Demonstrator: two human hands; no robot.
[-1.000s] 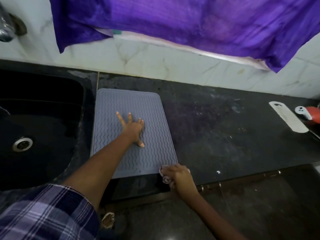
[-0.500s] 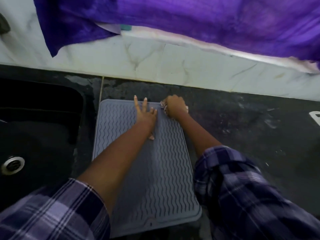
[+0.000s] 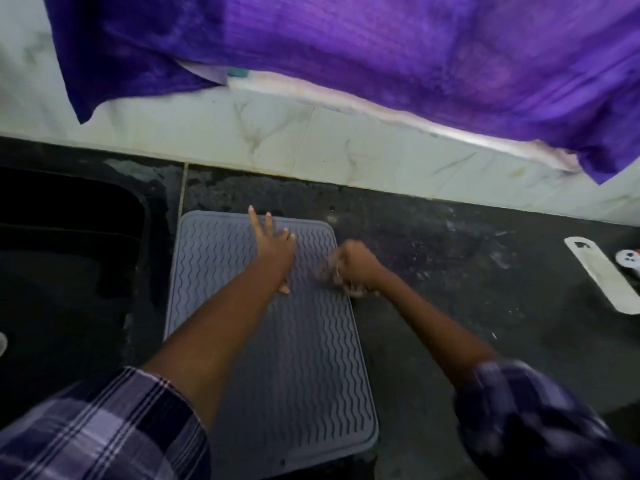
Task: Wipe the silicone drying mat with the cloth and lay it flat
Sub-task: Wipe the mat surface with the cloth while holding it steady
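A grey silicone drying mat [image 3: 311,375] with a wavy ribbed pattern lies flat on the dark countertop, right of the sink. My left hand [image 3: 273,244] presses flat on the mat's far half, fingers spread. My right hand [image 3: 356,268] is blurred with motion at the mat's right edge, closed around a small bunched cloth [image 3: 325,271] that touches the mat. Most of the cloth is hidden inside the fist.
A black sink [image 3: 69,271] sits left of the mat. A purple fabric [image 3: 381,57] hangs over the white tiled wall behind. A white flat tool [image 3: 602,275] and a small white-and-red object [image 3: 628,259] lie at the far right of the counter [image 3: 450,271].
My right hand with the cloth swept from the mat's near right corner to its far edge, then partway back along the right side. My left hand slid farther up the mat.
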